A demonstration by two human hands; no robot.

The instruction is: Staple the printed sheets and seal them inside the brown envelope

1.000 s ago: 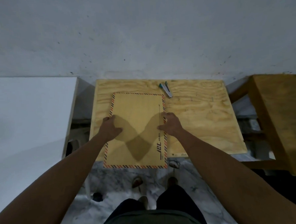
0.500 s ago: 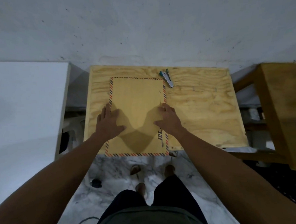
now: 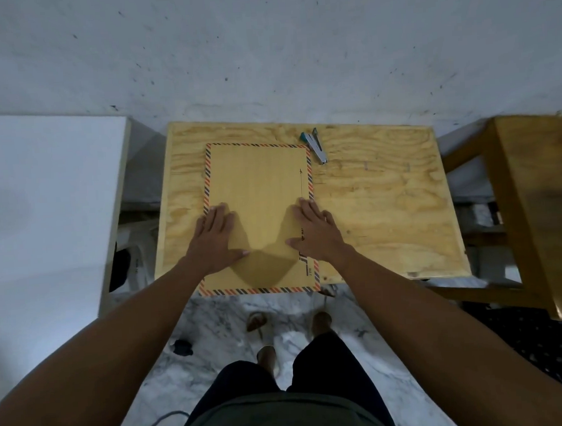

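Note:
A brown envelope (image 3: 259,188) with a striped red-and-blue border lies flat on the plywood table (image 3: 387,207), its near end hanging slightly over the front edge. My left hand (image 3: 214,237) rests flat on its left side, fingers straight. Flat on the envelope's right side, over the printed logo, lies my right hand (image 3: 316,232). A small stapler (image 3: 315,146) with a teal end lies just past the envelope's far right corner. No printed sheets are visible.
A white surface (image 3: 45,205) stands to the left of the table and a wooden bench (image 3: 539,205) to the right. A grey wall rises behind. Below the table edge is marble floor (image 3: 214,327) with my feet and sandals.
Both hands went from curled at the envelope's side edges to lying flat on it. The envelope shifted slightly away from me on the table.

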